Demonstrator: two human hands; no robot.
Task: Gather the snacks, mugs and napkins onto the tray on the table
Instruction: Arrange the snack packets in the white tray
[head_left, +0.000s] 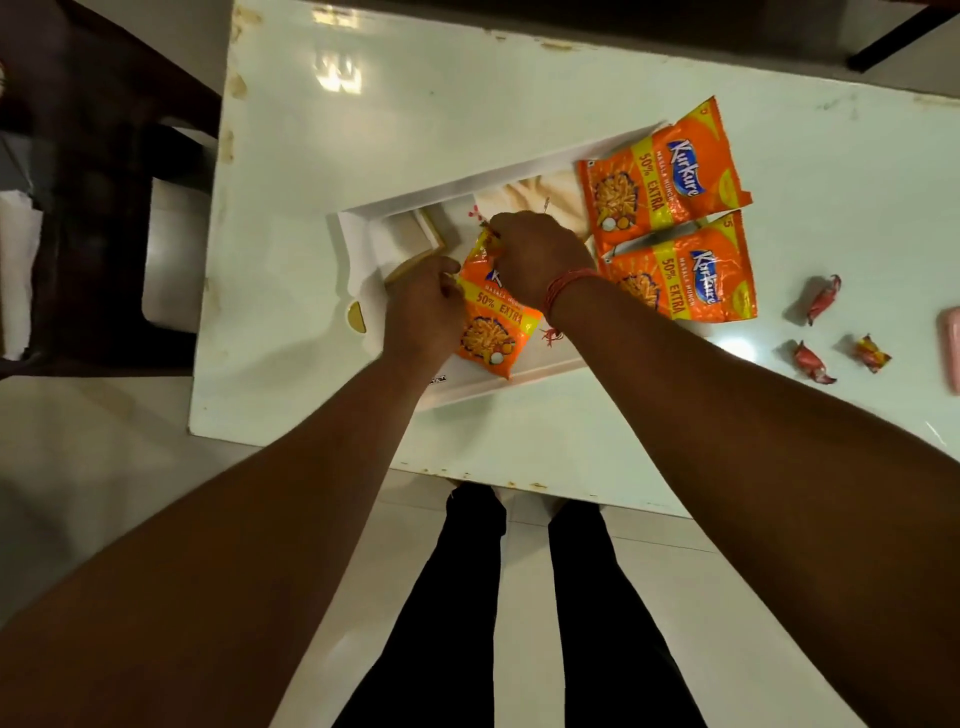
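- Both of your hands are on the same orange snack packet (491, 325), which lies on the near-left part of the white tray (358, 244). Your left hand (423, 306) has its fingers curled at the packet's left edge, and your right hand (537, 254) pinches its far end from above.
- Two more snack packets sit at the tray's right end: the far packet (660, 179) and the near packet (685, 280). Each lies partly over the tray's right rim, toward the table (415, 104).
- A folded napkin (402, 241) lies on the tray just to the left of your hands, close to your left knuckles.
- Risk: your right forearm passes just beside the near packet. If you swing that arm to the right, I judge you could nudge it off the rim and onto the table.
- Risk: pulling the held packet to the left could drag the napkin with it, since the two lie close together.
- Risk: the tabletop looks glossy. Pressing down hard could make the tray slide, though this is only my guess.
- Three wrapped sweets (823, 299) are out on the table, well to the right of the tray and away from both hands.
- No mugs are in view, so that part of the task looks undone.
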